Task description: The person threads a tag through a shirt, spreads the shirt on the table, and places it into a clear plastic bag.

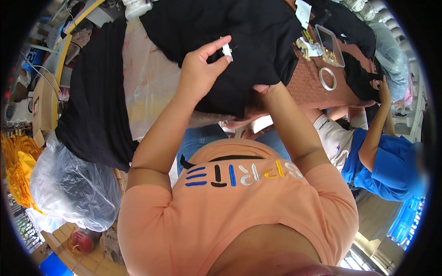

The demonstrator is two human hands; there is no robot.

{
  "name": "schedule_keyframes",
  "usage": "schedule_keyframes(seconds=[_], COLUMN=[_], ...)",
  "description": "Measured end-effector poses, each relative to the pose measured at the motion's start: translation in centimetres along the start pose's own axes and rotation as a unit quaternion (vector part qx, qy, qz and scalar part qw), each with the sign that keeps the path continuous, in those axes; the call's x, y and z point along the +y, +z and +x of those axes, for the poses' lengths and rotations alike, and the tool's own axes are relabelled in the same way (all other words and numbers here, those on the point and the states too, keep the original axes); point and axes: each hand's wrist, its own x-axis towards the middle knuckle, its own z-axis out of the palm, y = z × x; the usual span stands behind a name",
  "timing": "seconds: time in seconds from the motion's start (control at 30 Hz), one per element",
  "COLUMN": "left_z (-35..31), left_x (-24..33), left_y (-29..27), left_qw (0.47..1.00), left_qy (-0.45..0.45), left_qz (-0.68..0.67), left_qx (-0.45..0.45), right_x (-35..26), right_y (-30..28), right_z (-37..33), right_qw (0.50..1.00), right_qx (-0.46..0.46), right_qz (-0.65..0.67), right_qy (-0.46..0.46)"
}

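- right hand (265, 88), by the tabletop's (301, 87) near edge: fingers hidden, can't tell grip
- black cloth (260, 43), reaching that edge: a tug could slide it off
- left hand (200, 69), above cloth: pinching white tag (227, 51); loose fingertips could drop it

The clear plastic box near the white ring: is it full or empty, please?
Partly filled: the clear plastic box holds gold-coloured bits toward its near end; its far end looks bare.
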Motion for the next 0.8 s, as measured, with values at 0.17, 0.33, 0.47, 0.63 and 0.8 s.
schedule_keyframes(seconds=[0.17, 0.33, 0.47, 0.63, 0.8], left_z=[-0.5, -1.1, -1.4, -1.3, -1.3], left_x=[-1.6, -2.3, -2.6, -3.2, -3.4], left_y=[-0.6, -1.1, -1.1, -1.4, -0.9], left_qw=[0.999, 0.986, 0.982, 0.982, 0.983], left_qy=[-0.036, -0.076, -0.043, -0.009, 0.002], left_qz=[-0.035, -0.141, -0.181, -0.185, -0.18], left_qx=[-0.012, -0.05, -0.029, -0.019, -0.029], right_x=[-0.8, -1.7, -2.2, -4.0, -3.7], right_y=[0.3, 1.7, 1.6, 1.0, 1.5], right_z=[-1.8, -2.3, -2.4, -2.5, -3.7], right_qw=[0.969, 0.982, 0.989, 0.99, 0.987], right_qx=[0.062, 0.071, 0.07, 0.062, 0.06], right_qz=[0.171, 0.084, 0.048, 0.038, 0.034], right_qy=[0.167, 0.151, 0.118, 0.118, 0.142])
